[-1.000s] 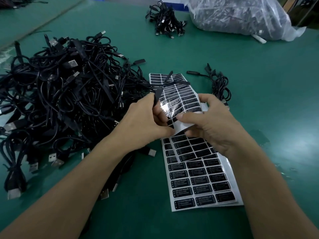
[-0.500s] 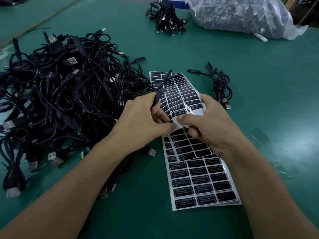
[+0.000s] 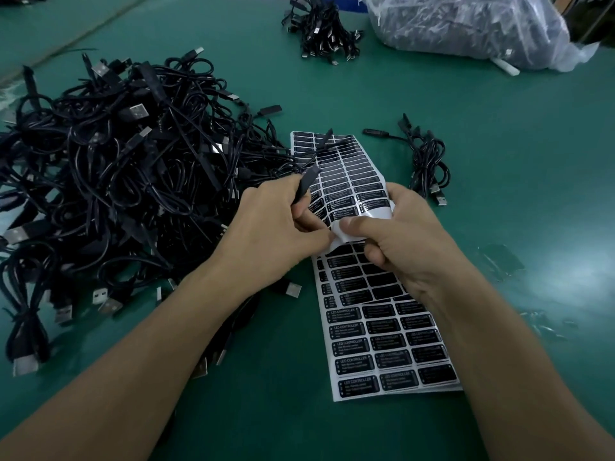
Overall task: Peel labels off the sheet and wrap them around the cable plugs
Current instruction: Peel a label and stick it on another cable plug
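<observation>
The left hand's [image 3: 266, 227] fingers grip a slim black cable plug [image 3: 304, 186]; the right hand's [image 3: 409, 241] fingers pinch the curled white sheet of black labels [image 3: 382, 344] mid-desk. A tangled black cable pile [image 3: 116, 178] crowds its left; the green desk [image 3: 515, 144] stretches rightward.

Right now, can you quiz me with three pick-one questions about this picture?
1. Where is the big cable pile? A) left of the label sheet B) right of it C) on the floor
2. What colour is the table? A) red B) green C) white
3. What is the right hand doing? A) lying flat B) waving C) gripping the bent label sheet
Answers: 1 A, it fills the table's left side; 2 B, the bare top is green; 3 C, it curls round the lifted sheet.
</observation>
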